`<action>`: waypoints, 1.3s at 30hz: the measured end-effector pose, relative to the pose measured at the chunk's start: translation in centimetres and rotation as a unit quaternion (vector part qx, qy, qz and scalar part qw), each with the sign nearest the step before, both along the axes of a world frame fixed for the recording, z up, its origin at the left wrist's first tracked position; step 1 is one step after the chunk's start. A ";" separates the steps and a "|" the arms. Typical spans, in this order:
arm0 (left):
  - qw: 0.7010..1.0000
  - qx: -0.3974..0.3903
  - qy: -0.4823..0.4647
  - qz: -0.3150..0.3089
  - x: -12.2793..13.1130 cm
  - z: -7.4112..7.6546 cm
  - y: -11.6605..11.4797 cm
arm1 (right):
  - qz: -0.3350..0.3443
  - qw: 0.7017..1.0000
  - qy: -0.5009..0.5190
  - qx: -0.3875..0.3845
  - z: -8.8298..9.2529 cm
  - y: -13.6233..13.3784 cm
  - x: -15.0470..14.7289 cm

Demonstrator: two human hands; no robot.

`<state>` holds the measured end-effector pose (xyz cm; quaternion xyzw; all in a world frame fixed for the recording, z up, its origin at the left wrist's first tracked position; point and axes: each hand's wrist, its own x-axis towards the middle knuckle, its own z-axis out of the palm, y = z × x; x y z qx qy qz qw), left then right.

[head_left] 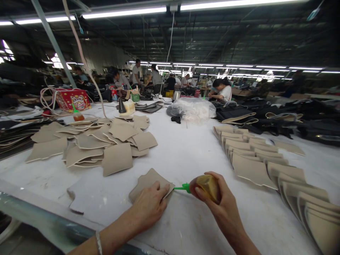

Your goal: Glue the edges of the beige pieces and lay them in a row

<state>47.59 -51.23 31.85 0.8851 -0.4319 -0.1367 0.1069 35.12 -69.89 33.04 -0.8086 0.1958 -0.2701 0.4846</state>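
My left hand (151, 200) rests on a beige sheet piece (148, 180) with shaped edges, its bent fingers holding the piece against the table near the right edge. In my right hand (223, 205) is a squeeze bottle (207, 187) of amber liquid, tipped on its side. The bottle's green nozzle (183, 187) points left, and its tip meets the right corner of the beige piece. Left of centre lies a loose pile of similar beige pieces (117, 159). Overlapping rows of more such pieces (252, 170) run down the right side.
A white-topped table (183, 152) carries everything. Toward the back stand a second glue bottle (78, 115), a red box (73, 99) and a clear plastic bag (196, 109). Dark stacked pieces (18, 138) lie at left, black goods (239, 113) at right. Several people work beyond.
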 end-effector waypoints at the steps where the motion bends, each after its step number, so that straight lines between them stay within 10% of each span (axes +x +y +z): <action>1: 1.000 -0.002 0.001 -0.001 0.0 0.0 0.0 | -0.006 1.000 -0.003 0.001 -0.1 0.0 0.0; 39: 0.998 -0.039 0.043 -0.012 0.3 0.0 1.1 | 0.049 0.989 0.006 0.139 -1.7 3.4 -2.6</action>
